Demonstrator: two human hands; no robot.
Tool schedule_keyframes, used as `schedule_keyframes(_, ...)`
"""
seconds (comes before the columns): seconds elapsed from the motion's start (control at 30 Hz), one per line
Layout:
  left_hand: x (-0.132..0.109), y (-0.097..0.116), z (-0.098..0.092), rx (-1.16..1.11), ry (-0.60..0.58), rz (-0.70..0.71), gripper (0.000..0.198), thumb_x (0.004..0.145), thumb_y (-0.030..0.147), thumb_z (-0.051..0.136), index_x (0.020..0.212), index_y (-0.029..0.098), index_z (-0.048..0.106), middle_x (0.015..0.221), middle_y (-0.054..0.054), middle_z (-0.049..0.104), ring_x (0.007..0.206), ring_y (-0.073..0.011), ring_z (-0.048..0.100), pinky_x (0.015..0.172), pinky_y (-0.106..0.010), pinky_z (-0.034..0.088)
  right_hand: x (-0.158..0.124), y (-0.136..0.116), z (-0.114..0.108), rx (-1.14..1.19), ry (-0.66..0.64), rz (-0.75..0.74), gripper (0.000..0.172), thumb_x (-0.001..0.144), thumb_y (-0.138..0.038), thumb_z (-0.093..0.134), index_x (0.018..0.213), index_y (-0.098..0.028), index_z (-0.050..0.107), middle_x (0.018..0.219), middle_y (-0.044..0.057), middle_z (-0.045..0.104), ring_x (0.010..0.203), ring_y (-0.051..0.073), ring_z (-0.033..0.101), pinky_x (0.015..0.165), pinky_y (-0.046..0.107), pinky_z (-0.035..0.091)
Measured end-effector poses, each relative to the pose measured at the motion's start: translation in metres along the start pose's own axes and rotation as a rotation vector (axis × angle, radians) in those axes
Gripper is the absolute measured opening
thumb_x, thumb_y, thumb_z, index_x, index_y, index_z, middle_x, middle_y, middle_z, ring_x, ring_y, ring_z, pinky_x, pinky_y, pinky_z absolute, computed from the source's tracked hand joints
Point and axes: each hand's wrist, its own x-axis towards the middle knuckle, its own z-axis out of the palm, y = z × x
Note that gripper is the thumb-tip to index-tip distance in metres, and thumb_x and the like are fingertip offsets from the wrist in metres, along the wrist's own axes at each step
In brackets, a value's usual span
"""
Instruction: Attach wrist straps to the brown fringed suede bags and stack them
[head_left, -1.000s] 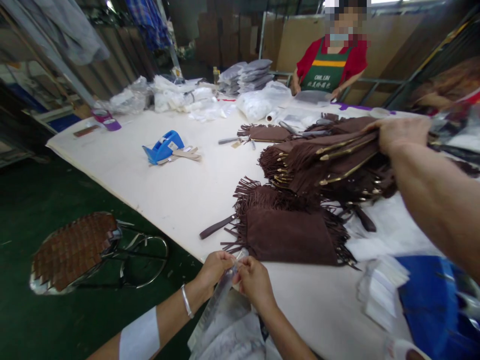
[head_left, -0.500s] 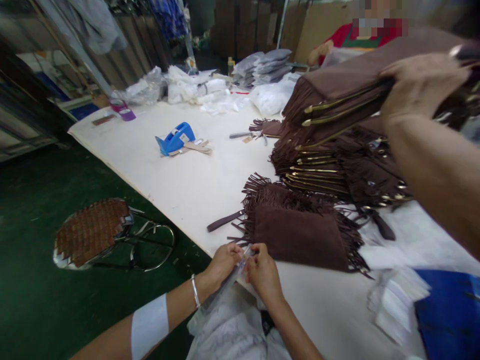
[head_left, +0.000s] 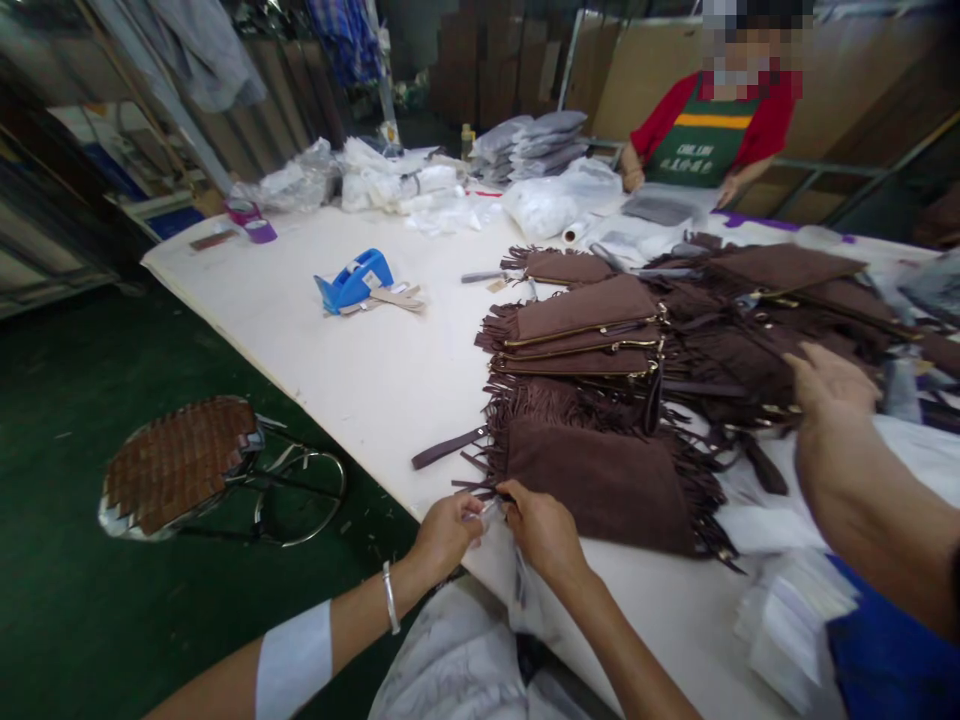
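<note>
My left hand (head_left: 448, 532), with a silver bracelet on its wrist, pinches the edge of a clear plastic bag (head_left: 523, 590) at the table's front edge. My right hand (head_left: 546, 527) grips the same plastic close by, its fingertips beside the fringe of a dark brown clutch bag (head_left: 600, 485). The clutch lies flat, with fringe at both ends and a wrist strap (head_left: 450, 447) pointing left. Much of the plastic hangs below my hands, partly hidden by my right hand and forearm.
Behind the clutch lie stacked fringed clutches (head_left: 577, 315). Another person's hand (head_left: 836, 385) reaches in from the right. A co-worker in a green apron (head_left: 694, 150) stands across the table. A blue tape dispenser (head_left: 360, 280) is left of centre; a stool (head_left: 180, 465) stands on the floor.
The other person's hand has let go of the lifted brown clutches and moved down. Those clutches now rest on the table. My right hand has shifted slightly right, still holding the plastic.
</note>
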Motion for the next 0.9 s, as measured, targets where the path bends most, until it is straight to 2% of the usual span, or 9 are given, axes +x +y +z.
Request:
schedule_keyframes(0.17,-0.002,0.001,-0.005,0.116,-0.003,0.071,0.013,0.068,0.018,0.058,0.079,0.017,0.064,0.061,0.002,0.059,0.056,-0.0140,0.053,0.056,-0.024,0.037,0.006,-0.002,-0.003,-0.149,-0.044,-0.107,0.021,0.092,-0.023,0.044,0.103,-0.028,0.062,0.086,0.005,0.073,0.081,0.022,0.069,0.065,0.027,0.042)
schedule_keyframes(0.4,0.001,0.005,-0.004,0.328,0.007,0.142,0.014,0.070,0.016,0.054,0.078,0.019,0.064,0.061,0.002,0.061,0.059,-0.0154,0.054,0.055,-0.024,0.032,0.013,0.002,-0.002,-0.165,-0.057,-0.145,0.018,0.092,-0.018,0.042,0.095,-0.020,0.060,0.083,0.008,0.073,0.077,0.023,0.070,0.063,0.026,0.040)
schedule_keyframes(0.67,0.008,0.009,0.002,0.301,-0.009,0.146,0.012,0.068,0.014,0.054,0.073,0.019,0.064,0.059,0.002,0.061,0.056,-0.0150,0.054,0.054,-0.025,0.032,0.008,0.005,0.001,-0.107,-0.023,-0.147,0.018,0.092,-0.020,0.042,0.101,-0.021,0.057,0.085,0.005,0.072,0.078,0.020,0.069,0.063,0.024,0.040)
schedule_keyframes(0.77,0.010,0.002,-0.001,0.233,-0.034,0.123,0.010,0.070,0.015,0.053,0.073,0.018,0.062,0.059,0.001,0.062,0.055,-0.0151,0.056,0.054,-0.025,0.036,0.002,0.006,0.000,-0.066,-0.005,-0.164,0.024,0.092,-0.019,0.040,0.109,-0.022,0.057,0.091,0.005,0.072,0.081,0.019,0.069,0.066,0.024,0.041)
schedule_keyframes(0.9,0.011,-0.004,-0.004,0.131,-0.044,0.110,0.016,0.069,0.014,0.054,0.084,0.018,0.058,0.061,0.002,0.063,0.054,-0.0145,0.058,0.055,-0.025,0.040,-0.005,0.008,-0.003,0.092,-0.009,-0.310,0.046,0.088,-0.016,0.045,0.132,-0.029,0.046,0.108,0.003,0.070,0.095,0.017,0.067,0.077,0.022,0.043)
